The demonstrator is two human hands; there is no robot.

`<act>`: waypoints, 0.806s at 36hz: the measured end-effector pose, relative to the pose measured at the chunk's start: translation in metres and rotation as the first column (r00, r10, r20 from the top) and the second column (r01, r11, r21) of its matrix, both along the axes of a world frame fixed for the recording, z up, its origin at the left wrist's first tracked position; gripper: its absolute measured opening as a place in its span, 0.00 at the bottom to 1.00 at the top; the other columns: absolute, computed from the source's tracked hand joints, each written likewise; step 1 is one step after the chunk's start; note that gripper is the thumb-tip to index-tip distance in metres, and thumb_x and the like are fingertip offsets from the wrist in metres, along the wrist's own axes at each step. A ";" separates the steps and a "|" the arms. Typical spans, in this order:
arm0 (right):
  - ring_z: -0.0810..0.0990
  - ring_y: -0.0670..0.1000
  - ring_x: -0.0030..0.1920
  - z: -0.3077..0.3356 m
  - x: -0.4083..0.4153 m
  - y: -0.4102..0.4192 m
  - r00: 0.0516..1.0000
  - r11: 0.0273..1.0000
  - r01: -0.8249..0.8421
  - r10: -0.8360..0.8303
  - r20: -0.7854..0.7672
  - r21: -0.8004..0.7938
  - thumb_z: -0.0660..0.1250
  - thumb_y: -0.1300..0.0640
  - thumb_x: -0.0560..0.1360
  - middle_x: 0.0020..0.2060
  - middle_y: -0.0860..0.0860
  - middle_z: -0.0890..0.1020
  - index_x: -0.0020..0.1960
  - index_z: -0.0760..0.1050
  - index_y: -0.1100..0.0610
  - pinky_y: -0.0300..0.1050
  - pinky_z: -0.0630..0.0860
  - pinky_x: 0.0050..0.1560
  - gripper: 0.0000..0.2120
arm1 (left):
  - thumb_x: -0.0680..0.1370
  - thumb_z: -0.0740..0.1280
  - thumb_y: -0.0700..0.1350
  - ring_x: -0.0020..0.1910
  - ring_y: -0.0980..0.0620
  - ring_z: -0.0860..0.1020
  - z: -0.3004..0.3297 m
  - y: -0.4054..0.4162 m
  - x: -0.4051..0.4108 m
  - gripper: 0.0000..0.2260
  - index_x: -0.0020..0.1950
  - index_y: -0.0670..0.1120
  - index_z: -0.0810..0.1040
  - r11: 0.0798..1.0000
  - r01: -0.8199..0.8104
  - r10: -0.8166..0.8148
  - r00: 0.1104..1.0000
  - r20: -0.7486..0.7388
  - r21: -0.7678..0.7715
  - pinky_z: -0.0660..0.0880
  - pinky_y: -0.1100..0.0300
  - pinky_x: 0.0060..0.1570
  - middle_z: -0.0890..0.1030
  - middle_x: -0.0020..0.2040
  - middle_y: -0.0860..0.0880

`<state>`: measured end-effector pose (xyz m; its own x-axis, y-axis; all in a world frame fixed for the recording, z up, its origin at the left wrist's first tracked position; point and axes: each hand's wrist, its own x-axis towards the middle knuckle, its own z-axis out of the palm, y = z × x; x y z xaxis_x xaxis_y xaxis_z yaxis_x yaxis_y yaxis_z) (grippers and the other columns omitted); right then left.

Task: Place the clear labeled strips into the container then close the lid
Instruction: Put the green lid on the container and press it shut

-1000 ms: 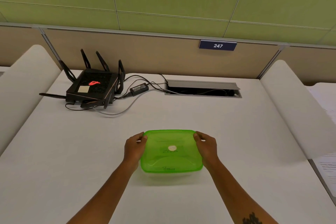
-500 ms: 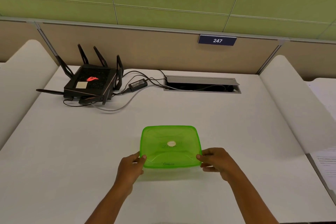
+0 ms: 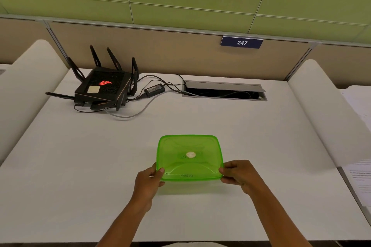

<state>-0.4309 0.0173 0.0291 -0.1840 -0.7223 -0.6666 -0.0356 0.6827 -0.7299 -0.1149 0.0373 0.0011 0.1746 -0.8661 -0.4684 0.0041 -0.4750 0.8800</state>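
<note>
A square container with a translucent green lid [image 3: 189, 158] sits on the white desk in front of me, the lid on top of it. The lid has a small white round spot at its centre and handwriting near its front edge. My left hand [image 3: 147, 183] grips the near left corner, thumb on top of the lid. My right hand [image 3: 240, 175] grips the near right corner the same way. No clear labeled strips are visible; the container's inside is hidden under the lid.
A black router with several antennas [image 3: 102, 87] stands at the back left, with a power adapter [image 3: 154, 89] and cables running to a cable slot [image 3: 224, 91] at the back. White dividers flank the desk. Papers [image 3: 361, 178] lie at the right.
Both hands slid from the container's far corners down to its near corners. The container stayed in place.
</note>
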 end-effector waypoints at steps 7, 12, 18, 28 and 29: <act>0.85 0.59 0.39 0.003 0.002 0.002 1.000 1.000 0.025 -0.025 -0.012 0.003 0.80 0.68 0.68 0.46 0.67 0.86 0.48 0.84 0.67 0.47 0.85 0.38 0.10 | 0.81 0.68 0.40 0.36 0.55 0.83 -0.001 0.000 0.000 0.15 0.68 0.46 0.80 0.999 0.023 -0.022 0.999 0.046 -0.032 0.84 0.46 0.51 0.85 0.50 0.45; 0.84 0.58 0.37 0.006 0.004 0.003 0.999 1.000 0.011 -0.011 -0.030 -0.004 0.80 0.68 0.68 0.45 0.68 0.85 0.48 0.84 0.68 0.47 0.85 0.37 0.10 | 0.82 0.67 0.40 0.32 0.55 0.83 -0.002 0.000 -0.001 0.14 0.67 0.45 0.81 0.997 0.063 -0.056 0.992 0.114 -0.053 0.83 0.44 0.52 0.85 0.50 0.45; 0.83 0.60 0.38 0.010 0.007 0.000 0.997 1.000 -0.015 0.014 -0.074 -0.022 0.79 0.69 0.69 0.46 0.71 0.84 0.48 0.83 0.72 0.48 0.86 0.37 0.11 | 0.83 0.65 0.41 0.37 0.48 0.84 0.004 0.002 -0.005 0.15 0.69 0.44 0.78 0.994 0.094 -0.080 0.975 0.206 -0.058 0.76 0.67 0.37 0.83 0.55 0.42; 0.83 0.59 0.38 0.020 0.011 -0.002 0.994 0.999 -0.049 0.050 -0.094 0.007 0.78 0.69 0.70 0.41 0.67 0.83 0.50 0.81 0.74 0.49 0.86 0.39 0.11 | 0.84 0.64 0.46 0.37 0.50 0.86 0.011 0.009 -0.010 0.15 0.70 0.50 0.79 0.996 0.062 -0.042 0.960 0.276 -0.065 0.79 0.56 0.43 0.82 0.53 0.44; 0.82 0.59 0.38 0.021 0.011 -0.002 0.994 0.998 -0.054 0.055 -0.095 0.013 0.77 0.69 0.71 0.41 0.66 0.83 0.50 0.81 0.74 0.49 0.86 0.39 0.12 | 0.83 0.64 0.48 0.35 0.50 0.86 0.010 0.010 -0.010 0.14 0.69 0.52 0.79 0.997 0.040 -0.023 0.966 0.257 -0.060 0.78 0.56 0.42 0.81 0.54 0.45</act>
<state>-0.4199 0.0153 0.0499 -0.2077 -0.7264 -0.6552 -0.1418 0.6850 -0.7146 -0.1250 0.0474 0.0114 0.2538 -0.8997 -0.3552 -0.2397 -0.4142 0.8780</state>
